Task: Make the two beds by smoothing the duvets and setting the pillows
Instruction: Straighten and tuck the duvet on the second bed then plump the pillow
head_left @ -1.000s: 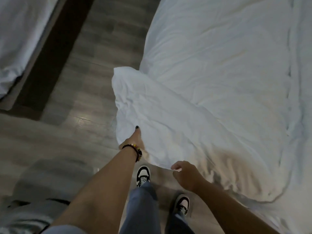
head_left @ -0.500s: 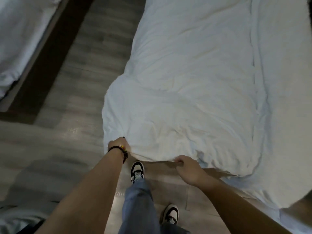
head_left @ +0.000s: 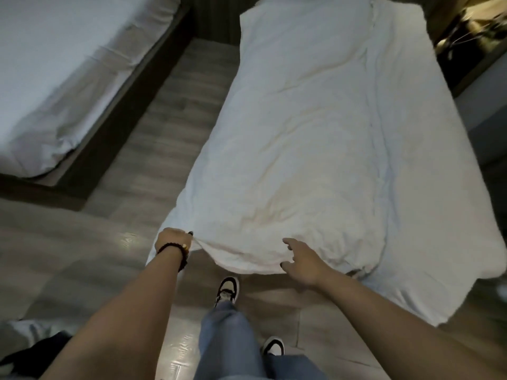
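Head view: the duvet [head_left: 315, 149] now lies spread along the near bed [head_left: 428, 292], where 1 s ago its foot end was lifted in a loose fold toward the person. The left hand [head_left: 173, 239] grips the near left corner, fingers curled into the cloth, as it did 0.5 s ago. The right hand [head_left: 301, 261] has let go of the hem: its fingers are spread and relaxed just over the near edge, holding nothing, whether touching the cloth I cannot tell.

The pull looks finished, so this duvet is laid out but not smooth; creases run across its middle and the right side shows bare sheet. The 2nd bed [head_left: 68, 86] at upper left is well apart across the floor [head_left: 175, 105]. No pillow shows, so that step seems undone.
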`<state>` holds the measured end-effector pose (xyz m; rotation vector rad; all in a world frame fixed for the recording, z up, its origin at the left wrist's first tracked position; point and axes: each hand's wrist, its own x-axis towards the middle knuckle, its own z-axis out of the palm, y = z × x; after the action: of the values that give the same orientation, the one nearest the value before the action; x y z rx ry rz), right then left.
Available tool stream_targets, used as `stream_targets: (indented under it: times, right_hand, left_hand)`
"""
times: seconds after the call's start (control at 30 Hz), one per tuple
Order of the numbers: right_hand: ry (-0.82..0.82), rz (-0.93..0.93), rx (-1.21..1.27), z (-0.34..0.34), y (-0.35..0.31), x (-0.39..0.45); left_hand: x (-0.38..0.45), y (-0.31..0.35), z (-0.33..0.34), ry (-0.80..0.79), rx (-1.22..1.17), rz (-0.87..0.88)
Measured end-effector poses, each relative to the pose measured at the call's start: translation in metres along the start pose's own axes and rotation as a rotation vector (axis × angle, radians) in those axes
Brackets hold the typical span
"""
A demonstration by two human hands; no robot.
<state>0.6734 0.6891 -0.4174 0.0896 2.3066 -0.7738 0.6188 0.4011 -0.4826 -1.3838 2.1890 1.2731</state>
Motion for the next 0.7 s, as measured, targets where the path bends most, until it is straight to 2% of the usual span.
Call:
stream_targets:
  times: [0.13,0.27,0.4,0.53,0.7]
  right_hand:
    - [0.072,0.0,0.013,-0.017,-0.006,-0.017]
    - [0.139,0.05,0.064,-0.033,-0.005,-0.03]
    - [0.194,0.132,0.141,-0.037,0.014,-0.039]
    - [0.27,0.209,0.266,-0.037,0.042,-0.055]
    - [0.258,0.294,0.339,-0.047,0.103,-0.07]
  left_hand:
    - [-0.035,0.01,-0.002,-0.109,0.031,0.121]
    - [-0.038,0.039,0.017,-0.36,0.105,0.125]
    - [-0.047,0.074,0.054,-0.496,0.196,0.225]
    - [-0.077,0.1,0.1,-0.509,0.3,0.312]
    - [-0.105,0.11,0.174,-0.563,0.431,0.314]
